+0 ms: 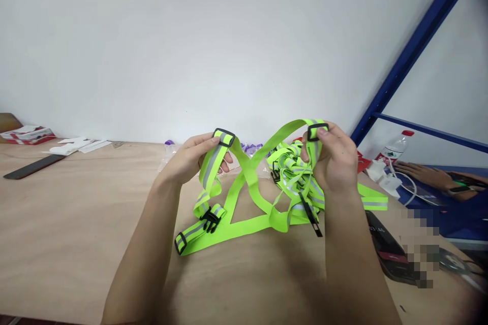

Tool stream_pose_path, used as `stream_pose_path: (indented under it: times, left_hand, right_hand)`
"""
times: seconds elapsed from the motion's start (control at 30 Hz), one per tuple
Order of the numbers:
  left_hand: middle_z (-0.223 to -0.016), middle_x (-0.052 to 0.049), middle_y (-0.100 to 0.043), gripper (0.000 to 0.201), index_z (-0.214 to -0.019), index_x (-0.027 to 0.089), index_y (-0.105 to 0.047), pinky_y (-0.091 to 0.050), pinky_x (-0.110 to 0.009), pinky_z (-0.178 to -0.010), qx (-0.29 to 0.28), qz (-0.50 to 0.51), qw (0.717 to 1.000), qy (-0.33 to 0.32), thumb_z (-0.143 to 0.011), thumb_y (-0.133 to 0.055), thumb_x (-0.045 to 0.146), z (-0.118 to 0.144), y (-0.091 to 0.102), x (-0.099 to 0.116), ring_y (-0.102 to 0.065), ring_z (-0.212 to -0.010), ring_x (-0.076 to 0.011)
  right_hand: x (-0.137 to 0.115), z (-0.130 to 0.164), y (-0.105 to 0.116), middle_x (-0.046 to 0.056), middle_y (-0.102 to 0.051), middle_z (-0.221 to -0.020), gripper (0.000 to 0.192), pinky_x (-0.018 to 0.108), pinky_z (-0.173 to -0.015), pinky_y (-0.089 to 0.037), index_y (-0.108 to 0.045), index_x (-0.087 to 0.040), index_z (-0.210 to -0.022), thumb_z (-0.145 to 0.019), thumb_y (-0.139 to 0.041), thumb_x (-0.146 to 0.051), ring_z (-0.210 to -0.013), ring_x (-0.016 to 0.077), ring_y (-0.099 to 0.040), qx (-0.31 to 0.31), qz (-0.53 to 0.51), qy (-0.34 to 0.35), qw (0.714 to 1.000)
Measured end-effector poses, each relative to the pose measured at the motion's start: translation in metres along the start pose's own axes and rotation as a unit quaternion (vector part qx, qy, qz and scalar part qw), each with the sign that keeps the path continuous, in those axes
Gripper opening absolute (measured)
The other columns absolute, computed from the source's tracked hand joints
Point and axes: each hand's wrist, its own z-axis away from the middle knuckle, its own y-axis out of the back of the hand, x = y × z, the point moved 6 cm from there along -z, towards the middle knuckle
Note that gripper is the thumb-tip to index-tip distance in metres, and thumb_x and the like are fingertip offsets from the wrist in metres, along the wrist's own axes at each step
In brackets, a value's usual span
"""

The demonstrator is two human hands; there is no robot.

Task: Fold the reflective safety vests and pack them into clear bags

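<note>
Over on the left end of the counter (87,213), there's a red-and-white box (28,136) near the wall, then white paper scraps (72,145) and a dark flat strip (36,165). Next comes the left hand (183,158), with its fingers (202,138) pinching one black slider (224,137) of a neon harness (249,165). That harness is mid-picture, strung between both hands, straps crossing in an X, lower band down on the counter, a pronged clip (211,219) near its left end. The right hand (338,157) grips the other slider (312,126), thumb on top, just beside a tangled strap pile (295,162).

For holding it spread like this, I'd keep both sliders about level and pull gently, so any twist is easy to spot. I'd also lift it away from the pile, cuz loose straps and clips could probably snag.

Further right, there's a phone (392,249) on the counter, a red-capped bottle (396,146) and another person's hand (423,175).
</note>
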Motion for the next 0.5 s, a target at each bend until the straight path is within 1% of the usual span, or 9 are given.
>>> stream_pose_path:
  times: [0.03,0.1,0.17,0.23,0.3,0.33,0.4,0.47,0.5]
  left_hand:
    - [-0.074,-0.008,-0.074,0.026,-0.093,0.013,-0.068,-0.058,-0.027,-0.056,0.009,-0.006,1.000,0.002,-0.087,-0.070,0.039,-0.002,0.001,-0.002,-0.070,-0.059,-0.0178]
    - [-0.071,-0.006,-0.072,0.024,-0.093,0.013,-0.067,-0.057,-0.025,-0.057,0.008,-0.023,1.000,0.003,-0.084,-0.074,0.035,-0.005,-0.001,-0.004,-0.069,-0.058,-0.0158]
    - [-0.068,-0.003,-0.071,0.023,-0.092,0.015,-0.067,-0.056,-0.023,-0.056,0.012,-0.025,0.999,-0.022,-0.081,-0.078,0.031,-0.006,-0.005,-0.002,-0.067,-0.057,-0.0139]
    - [-0.070,-0.003,-0.072,0.022,-0.089,0.015,-0.066,-0.056,-0.023,-0.057,0.033,-0.002,0.997,-0.062,-0.080,-0.078,0.032,-0.006,-0.011,0.003,-0.067,-0.058,-0.0138]
    - [-0.076,-0.006,-0.075,0.027,-0.084,0.014,-0.067,-0.057,-0.026,-0.060,0.041,0.028,0.996,-0.073,-0.082,-0.076,0.039,-0.006,-0.021,0.004,-0.070,-0.063,-0.0163]
    - [-0.080,-0.009,-0.076,0.030,-0.081,0.014,-0.068,-0.058,-0.027,-0.063,0.031,0.038,0.997,-0.063,-0.083,-0.075,0.043,-0.006,-0.027,0.002,-0.072,-0.068,-0.0181]
    - [-0.088,-0.013,-0.077,0.035,-0.078,0.012,-0.071,-0.060,-0.031,-0.069,-0.008,0.046,0.999,-0.026,-0.083,-0.074,0.047,-0.006,-0.042,-0.004,-0.074,-0.078,-0.0214]
    - [-0.088,-0.013,-0.077,0.036,-0.078,0.012,-0.074,-0.060,-0.033,-0.073,-0.042,0.044,0.998,0.013,-0.081,-0.075,0.047,-0.007,-0.053,-0.012,-0.074,-0.079,-0.0218]
    - [-0.086,-0.012,-0.077,0.035,-0.080,0.012,-0.076,-0.059,-0.034,-0.074,-0.049,0.044,0.997,0.026,-0.080,-0.077,0.047,-0.008,-0.056,-0.016,-0.073,-0.077,-0.0209]
  right_hand:
    - [0.002,0.000,-0.002,-0.001,-0.064,-0.070,0.021,0.027,-0.046,-0.044,-0.066,-0.025,-0.082,-0.076,-0.076,-0.043,-0.054,0.0142,-0.056,-0.021,0.018,-0.010,1.000]
    - [0.005,0.002,-0.005,0.000,-0.068,-0.073,0.021,0.027,-0.055,-0.049,-0.070,-0.023,-0.081,-0.074,-0.079,-0.041,-0.063,0.0154,-0.061,-0.068,0.073,-0.022,0.995]
    - [0.005,0.003,-0.006,0.001,-0.071,-0.075,0.020,0.028,-0.063,-0.052,-0.073,-0.022,-0.079,-0.074,-0.081,-0.040,-0.070,0.0161,-0.064,-0.108,0.117,-0.019,0.987]
    - [0.005,0.004,-0.005,0.002,-0.072,-0.077,0.022,0.029,-0.066,-0.053,-0.076,-0.021,-0.082,-0.075,-0.080,-0.042,-0.073,0.0174,-0.066,-0.130,0.116,-0.019,0.985]
    - [0.006,0.006,-0.007,0.001,-0.072,-0.076,0.029,0.031,-0.065,-0.054,-0.076,-0.022,-0.095,-0.075,-0.080,-0.043,-0.071,0.0185,-0.067,-0.140,0.091,-0.028,0.986]
    - [0.007,0.007,-0.009,0.001,-0.072,-0.074,0.035,0.031,-0.064,-0.054,-0.075,-0.023,-0.103,-0.074,-0.081,-0.042,-0.069,0.0184,-0.067,-0.143,0.087,-0.035,0.985]
    - [0.010,0.011,-0.016,-0.001,-0.071,-0.070,0.046,0.030,-0.062,-0.053,-0.072,-0.024,-0.115,-0.073,-0.082,-0.040,-0.066,0.0172,-0.065,-0.152,0.096,-0.050,0.982]
    - [0.013,0.015,-0.027,-0.001,-0.070,-0.070,0.049,0.030,-0.062,-0.052,-0.071,-0.023,-0.118,-0.073,-0.082,-0.040,-0.065,0.0166,-0.064,-0.170,0.099,-0.064,0.978]
    - [0.014,0.017,-0.033,-0.001,-0.070,-0.070,0.050,0.030,-0.062,-0.052,-0.071,-0.023,-0.118,-0.073,-0.082,-0.041,-0.065,0.0165,-0.063,-0.180,0.096,-0.069,0.977]
